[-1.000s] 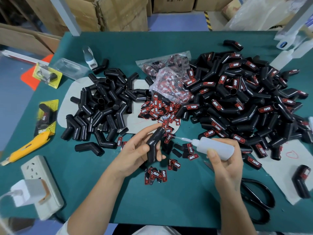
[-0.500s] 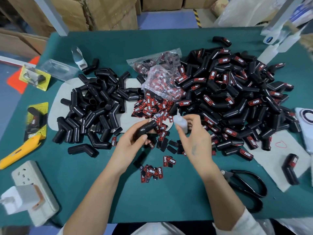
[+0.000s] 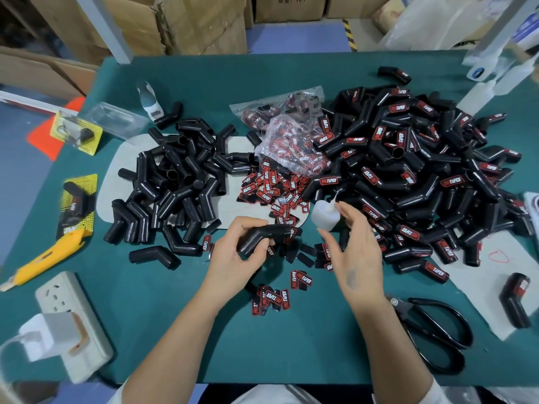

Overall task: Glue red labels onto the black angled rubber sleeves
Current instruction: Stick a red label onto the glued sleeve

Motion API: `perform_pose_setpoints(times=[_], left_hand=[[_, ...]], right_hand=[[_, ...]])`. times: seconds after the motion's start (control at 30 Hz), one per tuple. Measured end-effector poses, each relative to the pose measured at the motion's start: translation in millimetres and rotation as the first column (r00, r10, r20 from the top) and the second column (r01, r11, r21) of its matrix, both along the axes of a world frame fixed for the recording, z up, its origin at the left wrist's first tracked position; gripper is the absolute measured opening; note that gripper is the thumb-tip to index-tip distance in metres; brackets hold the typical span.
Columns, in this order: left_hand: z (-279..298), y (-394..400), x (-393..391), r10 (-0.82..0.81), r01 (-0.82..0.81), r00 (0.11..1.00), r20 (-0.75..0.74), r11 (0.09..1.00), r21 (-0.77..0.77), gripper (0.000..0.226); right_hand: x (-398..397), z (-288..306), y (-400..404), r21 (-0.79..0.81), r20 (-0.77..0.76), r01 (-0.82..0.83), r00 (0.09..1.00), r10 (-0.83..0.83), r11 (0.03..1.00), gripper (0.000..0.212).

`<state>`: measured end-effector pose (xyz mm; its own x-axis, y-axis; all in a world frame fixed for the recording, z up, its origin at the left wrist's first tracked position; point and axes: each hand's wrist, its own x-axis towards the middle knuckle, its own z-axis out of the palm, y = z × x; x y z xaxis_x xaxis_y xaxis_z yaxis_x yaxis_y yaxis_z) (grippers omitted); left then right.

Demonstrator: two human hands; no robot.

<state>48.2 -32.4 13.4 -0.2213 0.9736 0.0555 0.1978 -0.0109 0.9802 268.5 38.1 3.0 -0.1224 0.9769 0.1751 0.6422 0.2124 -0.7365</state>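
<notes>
1. Hands are working over a teal-covered table, seen from the head camera.
2. The left hand is gripping a bare black angled rubber sleeve, fingers and thumb curled round its bent lower leg, while the upper leg is pointing right.
3. The right hand is hovering with fingers spread and relaxed, just beside a small white plastic glue bottle standing upright on the table with its nozzle pointing up; whether the fingertips are touching the bottle I cannot tell.
4. Loose red-and-black labels are lying between the forearms, and more are spilling from a clear plastic bag further back.
5. A pile of unlabelled black sleeves is sitting on the left, and a larger heap of labelled sleeves on the right.
6. Black-handled scissors are lying near the right forearm.
7. A yellow utility knife and a white power strip are sitting at the table's left edge.
</notes>
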Motion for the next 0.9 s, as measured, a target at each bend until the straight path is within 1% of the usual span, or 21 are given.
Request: perform_pose_setpoints(times=[0.07, 0.13, 0.17, 0.27, 0.33, 0.43, 0.53, 0.63, 0.7, 0.77, 0.9], left_hand=[[1.4, -0.6, -0.5, 0.002, -0.002, 1.0, 0.029, 1.0, -0.006, 0.021], [3.2, -1.5, -0.6, 0.003, -0.003, 0.997, 0.071, 1.0, -0.007, 0.021], [4.4, -2.2, -0.3, -0.001, 0.002, 0.996, 0.092, 1.0, -0.005, 0.022], [7.5, -4.3, 1.2, -0.021, 0.019, 0.993, 0.12, 1.0, 0.019, 0.024], [6.9, -6.1, 1.6, -0.029, 0.026, 0.993, 0.113, 0.999, 0.028, 0.025], [6.8, -8.3, 1.0, -0.03, 0.026, 0.993, 0.118, 0.999, 0.038, 0.028], [8.6, -7.6, 0.9, -0.021, 0.016, 0.993, 0.117, 0.999, 0.045, 0.03], [10.2, -5.9, 0.7, 0.001, -0.004, 0.993, 0.117, 1.0, 0.025, 0.031], [12.7, -5.0, 0.8, 0.013, -0.016, 0.994, 0.105, 1.0, 0.027, 0.033], [14.1, -3.1, 0.4, 0.016, -0.018, 0.995, 0.103, 1.0, 0.022, 0.033], [12.5, 1.8, -1.2, 0.027, -0.027, 0.992, 0.126, 1.0, 0.0, 0.041]], right_hand=[[5.3, 3.4, -9.5, 0.127, -0.028, 0.031, 0.999, -0.027, 0.991, 0.04], [10.1, 3.0, -21.0, 0.267, 0.003, 0.036, 0.999, -0.038, 0.963, 0.024], [11.7, 0.8, -25.9, 0.289, 0.018, 0.03, 0.999, -0.036, 0.957, 0.021], [12.8, -2.3, -30.5, 0.2, -0.015, 0.036, 0.999, -0.033, 0.979, 0.023], [13.5, -1.5, -29.4, 0.18, -0.03, 0.034, 0.999, -0.029, 0.983, 0.02], [13.4, -1.2, -31.6, 0.091, -0.016, -0.071, 0.997, 0.073, 0.993, 0.011], [11.1, -3.5, -37.6, -0.008, 0.026, -0.188, 0.982, 0.188, 0.982, 0.008], [11.0, -2.7, -39.2, -0.11, 0.102, -0.247, 0.961, 0.258, 0.963, 0.008], [10.6, -0.1, -40.8, -0.136, 0.169, -0.282, 0.938, 0.303, 0.95, 0.012], [8.5, 2.9, -42.9, -0.156, 0.203, -0.299, 0.923, 0.327, 0.942, 0.011], [5.8, 6.9, -43.5, -0.19, 0.216, -0.28, 0.923, 0.318, 0.941, 0.002]])
